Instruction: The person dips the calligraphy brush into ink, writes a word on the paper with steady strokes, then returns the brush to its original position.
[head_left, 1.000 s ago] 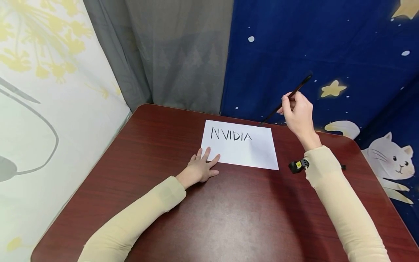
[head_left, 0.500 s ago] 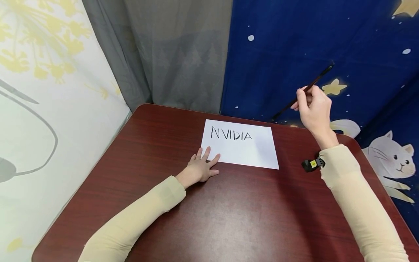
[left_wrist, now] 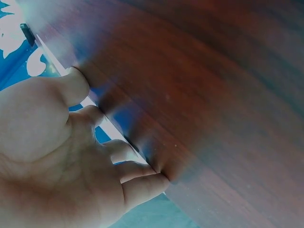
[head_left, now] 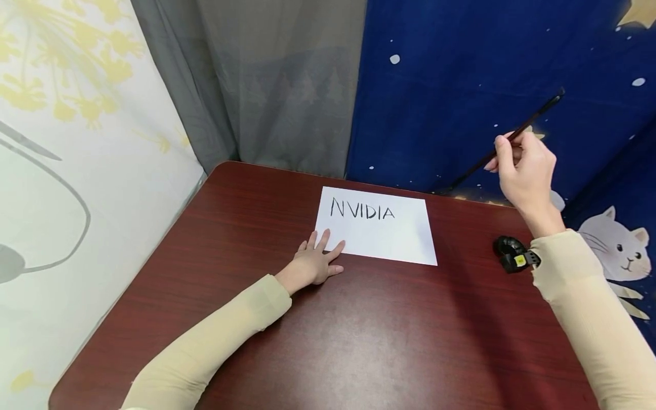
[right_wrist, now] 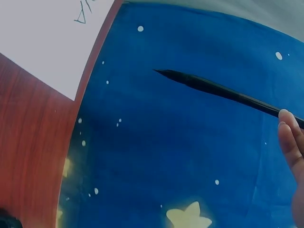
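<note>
My right hand [head_left: 528,171] pinches a dark calligraphy brush [right_wrist: 223,90], raised beyond the table's back right in the head view. Its pointed tip slants down to the left, apart from the paper. A white sheet of paper [head_left: 384,242] lies near the back edge, with black letters reading "NVIDIA" [head_left: 363,210] across its upper left. Spread flat, my left hand [head_left: 314,265] rests on the sheet's lower left corner and the wood beside it. In the left wrist view the left palm [left_wrist: 52,156] and fingers show at close range.
A black round object [head_left: 507,246] sits on the table's right side, partly covered by the wrist camera [head_left: 519,261]. Dark reddish wood forms the table [head_left: 348,330]. Behind it hang a grey curtain [head_left: 292,85] and a blue starry one [head_left: 435,102].
My right hand has moved right, carrying the brush away from the paper's upper edge. More of the black round object shows now. The left hand and the paper have stayed put.
</note>
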Tool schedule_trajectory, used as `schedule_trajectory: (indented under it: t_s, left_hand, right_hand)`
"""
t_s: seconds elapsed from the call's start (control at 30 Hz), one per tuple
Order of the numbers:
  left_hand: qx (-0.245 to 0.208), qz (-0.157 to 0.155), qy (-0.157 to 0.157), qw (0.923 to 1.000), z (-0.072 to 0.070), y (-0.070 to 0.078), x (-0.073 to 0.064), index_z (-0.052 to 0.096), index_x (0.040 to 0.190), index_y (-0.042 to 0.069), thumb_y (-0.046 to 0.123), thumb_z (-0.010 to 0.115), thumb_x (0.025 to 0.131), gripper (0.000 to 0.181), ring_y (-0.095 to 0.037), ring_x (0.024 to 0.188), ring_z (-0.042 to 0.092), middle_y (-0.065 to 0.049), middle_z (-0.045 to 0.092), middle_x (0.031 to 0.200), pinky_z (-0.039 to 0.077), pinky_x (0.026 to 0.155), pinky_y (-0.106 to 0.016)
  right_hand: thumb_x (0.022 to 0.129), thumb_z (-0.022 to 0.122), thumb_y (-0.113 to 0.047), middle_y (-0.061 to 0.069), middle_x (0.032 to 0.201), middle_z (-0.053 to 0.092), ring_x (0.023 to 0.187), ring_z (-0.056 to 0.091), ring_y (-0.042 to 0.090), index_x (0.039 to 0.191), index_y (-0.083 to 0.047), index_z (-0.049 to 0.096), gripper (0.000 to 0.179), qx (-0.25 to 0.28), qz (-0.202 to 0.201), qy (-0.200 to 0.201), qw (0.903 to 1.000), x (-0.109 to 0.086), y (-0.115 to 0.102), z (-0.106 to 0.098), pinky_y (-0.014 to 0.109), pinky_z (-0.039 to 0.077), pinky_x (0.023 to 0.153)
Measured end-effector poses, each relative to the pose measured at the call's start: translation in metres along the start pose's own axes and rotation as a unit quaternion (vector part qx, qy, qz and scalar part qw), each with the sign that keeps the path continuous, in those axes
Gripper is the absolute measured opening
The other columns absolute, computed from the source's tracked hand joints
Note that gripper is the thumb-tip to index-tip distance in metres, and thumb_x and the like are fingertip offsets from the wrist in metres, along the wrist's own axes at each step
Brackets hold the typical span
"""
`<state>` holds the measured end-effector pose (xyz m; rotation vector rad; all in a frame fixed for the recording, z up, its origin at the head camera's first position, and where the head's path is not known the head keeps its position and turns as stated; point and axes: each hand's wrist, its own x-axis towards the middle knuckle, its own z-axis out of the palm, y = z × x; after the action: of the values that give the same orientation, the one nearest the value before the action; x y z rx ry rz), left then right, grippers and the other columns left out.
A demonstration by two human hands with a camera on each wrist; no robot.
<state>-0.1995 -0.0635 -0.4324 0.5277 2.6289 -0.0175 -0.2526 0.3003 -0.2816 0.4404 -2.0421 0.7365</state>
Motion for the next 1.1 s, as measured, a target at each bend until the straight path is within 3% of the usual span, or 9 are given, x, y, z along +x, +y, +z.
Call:
schedule_trajectory:
  t_s: [0.07,0.27,0.33,0.63,1.1]
  left_hand:
    - [0.001,-0.001,-0.001,1.0,-0.001,0.0,-0.001,0.008,0.164,0.035,0.054,0.031,0.107,0.065,-0.033,0.154,-0.003,-0.007,-0.006,0.17,0.013,0.123,-0.045]
    - [0.004,-0.001,-0.004,1.0,-0.001,0.001,-0.001,0.009,0.164,0.035,0.055,0.03,0.106,0.065,-0.033,0.155,-0.002,-0.008,-0.005,0.17,0.013,0.123,-0.044]
    - [0.003,-0.001,-0.004,1.0,-0.001,0.001,-0.001,0.009,0.164,0.034,0.055,0.031,0.107,0.065,-0.033,0.155,-0.002,-0.008,-0.005,0.17,0.014,0.123,-0.044]
    - [-0.001,0.006,0.002,1.0,-0.001,0.0,-0.001,0.01,0.164,0.033,0.053,0.033,0.107,0.065,-0.034,0.154,-0.001,-0.008,-0.004,0.17,0.015,0.123,-0.047]
    - [-0.001,0.003,-0.001,1.0,-0.001,0.001,-0.001,0.009,0.164,0.035,0.054,0.032,0.107,0.065,-0.034,0.155,-0.002,-0.007,-0.006,0.17,0.014,0.123,-0.046]
  right_hand:
    - [0.102,0.058,-0.005,0.018,0.07,0.067,0.06,0.05,-0.023,0.1,0.016,0.062,0.022,-0.002,0.002,0.007,1.0,0.001,0.0,-0.004,-0.001,0.037,0.059]
    - [0.1,0.058,-0.002,-0.029,0.072,0.051,0.059,0.045,-0.024,0.098,0.017,0.063,0.02,-0.021,0.005,0.017,0.9996,0.003,-0.001,-0.016,-0.001,0.034,0.057]
    - [0.1,0.058,-0.004,-0.035,0.071,0.048,0.059,0.044,-0.024,0.097,0.015,0.064,0.021,-0.029,0.007,0.016,0.9994,0.004,0.001,-0.02,-0.001,0.033,0.057]
    - [0.103,0.056,-0.02,-0.04,0.069,0.045,0.059,0.043,-0.026,0.098,0.011,0.065,0.032,-0.064,0.005,0.01,0.9979,0.008,0.013,-0.041,0.004,0.033,0.061]
    - [0.106,0.049,-0.02,-0.047,0.067,0.032,0.066,0.031,-0.027,0.098,0.015,0.063,0.038,-0.146,0.003,-0.031,0.9888,0.009,0.024,-0.071,0.01,0.025,0.063]
